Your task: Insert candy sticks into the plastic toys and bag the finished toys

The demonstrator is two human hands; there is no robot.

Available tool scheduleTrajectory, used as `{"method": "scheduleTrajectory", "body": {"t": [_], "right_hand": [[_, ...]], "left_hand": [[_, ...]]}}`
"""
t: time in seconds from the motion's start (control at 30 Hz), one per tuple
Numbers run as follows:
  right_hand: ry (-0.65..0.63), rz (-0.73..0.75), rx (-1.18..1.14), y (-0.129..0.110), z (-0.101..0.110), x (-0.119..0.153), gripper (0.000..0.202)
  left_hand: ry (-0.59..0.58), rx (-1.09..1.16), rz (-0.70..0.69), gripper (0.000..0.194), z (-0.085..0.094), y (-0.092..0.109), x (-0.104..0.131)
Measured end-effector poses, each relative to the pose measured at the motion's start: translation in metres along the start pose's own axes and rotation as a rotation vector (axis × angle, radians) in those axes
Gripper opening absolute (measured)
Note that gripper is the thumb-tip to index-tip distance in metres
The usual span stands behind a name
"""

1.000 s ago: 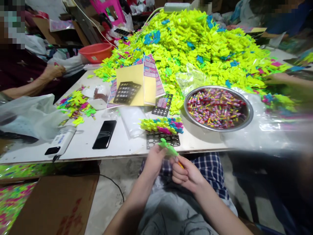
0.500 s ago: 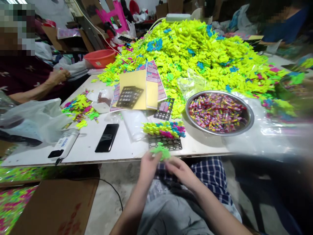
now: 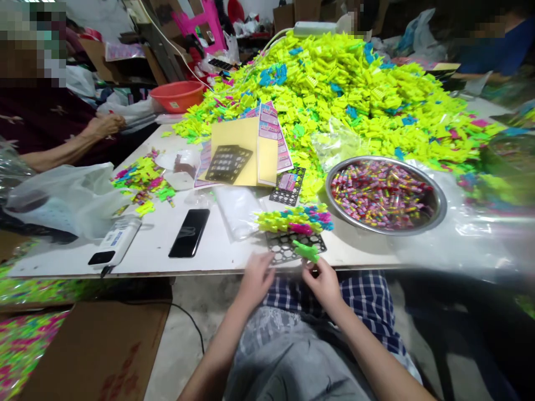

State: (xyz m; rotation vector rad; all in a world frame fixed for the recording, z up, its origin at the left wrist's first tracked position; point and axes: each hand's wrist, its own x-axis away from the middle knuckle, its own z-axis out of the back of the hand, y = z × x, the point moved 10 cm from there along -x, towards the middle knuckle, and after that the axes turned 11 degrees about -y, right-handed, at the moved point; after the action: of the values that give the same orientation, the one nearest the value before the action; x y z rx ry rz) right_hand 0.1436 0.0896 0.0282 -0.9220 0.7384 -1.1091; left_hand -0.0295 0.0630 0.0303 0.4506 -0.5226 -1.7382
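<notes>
My right hand (image 3: 325,283) pinches a bright green plastic piece (image 3: 306,251) and holds it over the right front part of a black holed tray (image 3: 284,249) at the table's front edge. My left hand (image 3: 256,278) is open and slightly blurred, its fingertips at the tray's left front corner. Whether they touch the tray I cannot tell. Just behind the tray lies a row of yellow, blue and pink plastic pieces (image 3: 295,220), packed together. A clear plastic bag (image 3: 238,211) rests to the left of this row.
A metal bowl (image 3: 443,209) of small wrapped sweets stands at right, before a big heap of yellow-green pieces (image 3: 355,106). A phone (image 3: 189,234), a white device (image 3: 119,242) and printed cards (image 3: 242,133) lie leftward. Another person's hand (image 3: 109,123) is at the far left.
My hands have moved apart. The green piece, earlier between both hands, is now in my right hand alone, farther right over the tray. My left hand has let go. The view has shifted slightly.
</notes>
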Motion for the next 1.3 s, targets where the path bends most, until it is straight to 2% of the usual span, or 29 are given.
{"method": "scheduleTrajectory", "body": {"t": [0.1,0.17,0.27,0.43,0.6,0.87,1.1,1.3], "right_hand": [[0.133,-0.001,0.075,0.011,0.015,-0.007,0.010],[0.220,0.038,0.192,0.009,0.025,-0.012,0.014],[0.318,0.102,0.336,0.002,0.031,-0.019,0.018],[0.357,0.131,0.453,-0.007,0.016,-0.031,0.019],[0.371,0.161,0.508,-0.010,0.005,-0.035,0.019],[0.333,0.159,0.574,-0.012,0.000,-0.038,0.018],[0.345,0.202,0.566,-0.011,-0.002,-0.039,0.018],[0.334,0.227,0.561,-0.015,-0.002,-0.042,0.015]], "left_hand": [[-0.049,-0.030,-0.044,0.038,-0.021,0.021,0.003],[-0.051,-0.056,-0.029,0.041,-0.033,0.025,0.006],[-0.041,-0.103,0.005,0.046,-0.050,0.016,0.009],[-0.053,-0.147,0.004,0.046,-0.073,-0.004,0.010],[-0.027,-0.161,-0.003,0.048,-0.077,-0.010,0.009],[0.011,-0.174,0.007,0.046,-0.081,-0.014,0.008],[0.149,-0.208,-0.028,0.040,-0.082,-0.018,0.011],[0.214,-0.227,-0.047,0.038,-0.071,-0.010,0.011]]}}
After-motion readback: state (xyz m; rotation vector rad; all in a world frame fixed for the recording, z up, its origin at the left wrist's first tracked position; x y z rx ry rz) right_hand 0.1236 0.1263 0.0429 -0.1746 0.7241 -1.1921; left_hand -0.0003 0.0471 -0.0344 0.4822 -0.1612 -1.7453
